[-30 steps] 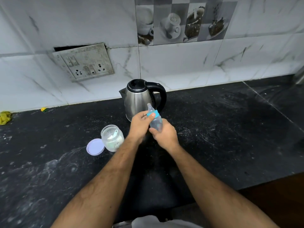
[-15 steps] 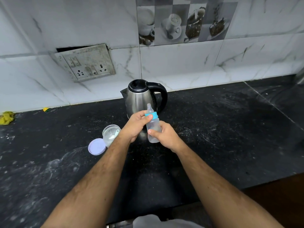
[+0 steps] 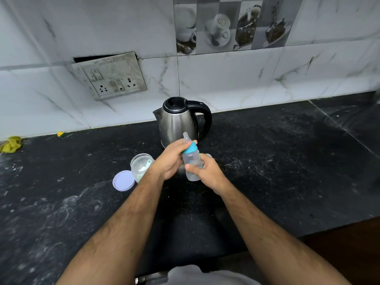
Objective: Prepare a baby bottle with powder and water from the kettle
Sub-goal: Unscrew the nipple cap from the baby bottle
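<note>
Bottle (image 3: 192, 161) held above the bench (image 3: 287, 161), cap being worked

Left of it, the open powder jar (image 3: 141, 167) stands by its lid (image 3: 124, 180); the bottle has swung from leaning right to nearly upright, suggesting its teal collar is being turned; left hand (image 3: 170, 159) fingers curl round that collar, right hand (image 3: 205, 171) wraps the body, kettle (image 3: 178, 120) behind

Loads of open surface (image 3: 287, 161) off to the right; kettle (image 3: 178, 122) blocks the back, jar (image 3: 141, 166) and lid (image 3: 124, 180) crowd the left.

Home kitchen, kettle (image 3: 178, 122), tiled wall (image 3: 226, 79), countertop (image 3: 287, 161)
</note>
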A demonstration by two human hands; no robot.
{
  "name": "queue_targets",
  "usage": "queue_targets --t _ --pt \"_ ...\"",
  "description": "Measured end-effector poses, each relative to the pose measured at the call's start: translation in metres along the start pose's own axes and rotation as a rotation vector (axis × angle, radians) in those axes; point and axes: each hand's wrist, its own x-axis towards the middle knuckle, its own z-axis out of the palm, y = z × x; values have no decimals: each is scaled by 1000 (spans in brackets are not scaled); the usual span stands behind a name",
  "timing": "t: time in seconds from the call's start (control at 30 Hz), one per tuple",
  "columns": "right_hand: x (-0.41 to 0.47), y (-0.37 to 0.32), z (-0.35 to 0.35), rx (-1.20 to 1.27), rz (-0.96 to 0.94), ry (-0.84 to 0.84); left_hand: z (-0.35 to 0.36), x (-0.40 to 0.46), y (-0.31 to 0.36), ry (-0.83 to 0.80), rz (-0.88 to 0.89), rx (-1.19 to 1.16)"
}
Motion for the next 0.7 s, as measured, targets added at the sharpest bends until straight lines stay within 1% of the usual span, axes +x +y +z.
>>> queue_targets --t 0.1,0.17,0.23,0.37,0.47,0.53,0.6,0.67,0.7 --pt "-3 -2 -9 61 6 -97 -14 -5 -2 -106 10 -19" --pt "-4 -1 -11 93 13 -149 -18 -7 -2 -147 36 41" --pt "-7 0 -10 80 -1 -139 -16 -5 -3 -99 70 113" --pt "-12 2 -5 25 -53 -39 -1 -2 -6 110 105 252" --pt "-14 2 -2 -9 -47 -17 10 0 -13 153 84 242" --pt "-14 4 -3 -5 -36 -1 12 0 -15 111 53 159" --pt "-14 6 -7 30 -16 41 9 -3 -13 14 44 85" --pt "-13 8 -12 37 3 63 2 -6 -14 -57 51 88" --pt "-13 9 -14 24 10 63 -2 -7 -14 -58 59 112"
